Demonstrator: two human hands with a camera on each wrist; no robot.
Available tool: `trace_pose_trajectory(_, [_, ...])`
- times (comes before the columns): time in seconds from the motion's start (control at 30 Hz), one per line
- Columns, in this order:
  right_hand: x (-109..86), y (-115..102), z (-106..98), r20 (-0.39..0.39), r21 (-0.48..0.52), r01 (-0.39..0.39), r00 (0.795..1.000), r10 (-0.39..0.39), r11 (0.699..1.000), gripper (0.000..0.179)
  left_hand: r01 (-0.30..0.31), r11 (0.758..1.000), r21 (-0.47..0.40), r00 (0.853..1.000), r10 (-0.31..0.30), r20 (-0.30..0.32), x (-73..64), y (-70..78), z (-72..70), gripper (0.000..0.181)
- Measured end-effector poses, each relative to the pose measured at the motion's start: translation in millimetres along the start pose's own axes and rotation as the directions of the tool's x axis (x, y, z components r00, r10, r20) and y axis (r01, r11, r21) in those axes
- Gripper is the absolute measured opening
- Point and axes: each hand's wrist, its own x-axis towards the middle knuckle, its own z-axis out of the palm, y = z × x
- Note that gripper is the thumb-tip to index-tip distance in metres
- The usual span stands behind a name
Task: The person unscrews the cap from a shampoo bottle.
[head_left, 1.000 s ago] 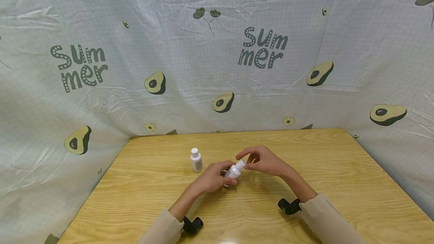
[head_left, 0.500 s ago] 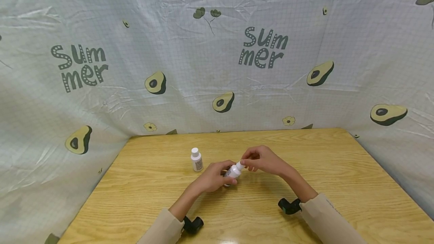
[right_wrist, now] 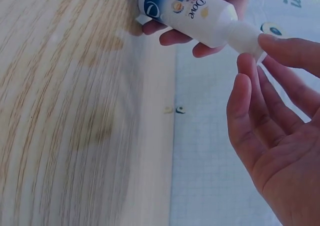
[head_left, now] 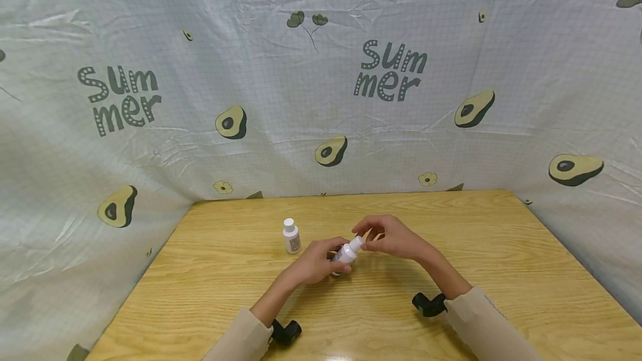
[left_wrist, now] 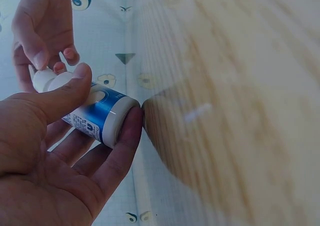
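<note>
A white Dove bottle (head_left: 345,253) with a blue lower label lies tilted in my left hand (head_left: 312,264), its capped end up and to the right. The thumb crosses one side of the bottle and the fingers curl under the other, as the left wrist view shows. My right hand (head_left: 394,238) is at the white cap (right_wrist: 245,37), thumb on one side and fingertips at its lower edge. In the head view its index finger arches off the cap. A second white bottle (head_left: 292,242) stands upright to the left of the held one, capped.
Both hands work over a light wooden table (head_left: 210,272). A pale cloth (head_left: 281,82) printed with avocados hangs behind the table and along its sides. Black wrist cameras (head_left: 286,332) sit below both forearms.
Half a second ago the right fingers were closed over the cap; now they have spread and turned back to about their earlier pose. The left hand and both bottles stay put.
</note>
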Motion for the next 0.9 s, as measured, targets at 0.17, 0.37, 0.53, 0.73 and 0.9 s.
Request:
trace_pose_trajectory(0.17, [-0.4, 0.1, 0.2, -0.013, -0.006, -0.016, 1.0, 0.016, 1.0, 0.036, 0.002, 1.0, -0.002, 1.0, -0.002, 0.007, 0.3, 0.1, 0.2, 0.038])
trace_pose_trajectory(0.37, [-0.7, -0.4, 0.6, 0.007, 0.039, -0.048, 0.999, 0.048, 0.998, 0.027, 0.007, 1.0, -0.001, 1.0, -0.007, 0.009, 0.3, 0.0, 0.3, 0.041])
trace_pose_trajectory(0.53, [0.2, 0.7, 1.0, 0.007, 0.027, -0.015, 1.0, 0.015, 1.0, 0.022, 0.005, 1.0, -0.01, 1.0, -0.005, 0.008, -0.1, 0.5, 0.1, 0.04])
trace_pose_trajectory(0.73, [-0.5, -1.4, -0.7, 0.014, 0.015, 0.004, 1.0, -0.004, 1.0, 0.025, 0.005, 1.0, -0.01, 1.0, -0.005, 0.005, -0.3, 0.3, -0.1, 0.039])
trace_pose_trajectory(0.9, [-1.2, -4.0, -2.0, 0.014, 0.008, -0.006, 1.0, 0.006, 1.0, 0.032, 0.005, 1.0, -0.009, 1.0, -0.005, 0.003, -0.1, 0.3, -0.2, 0.039])
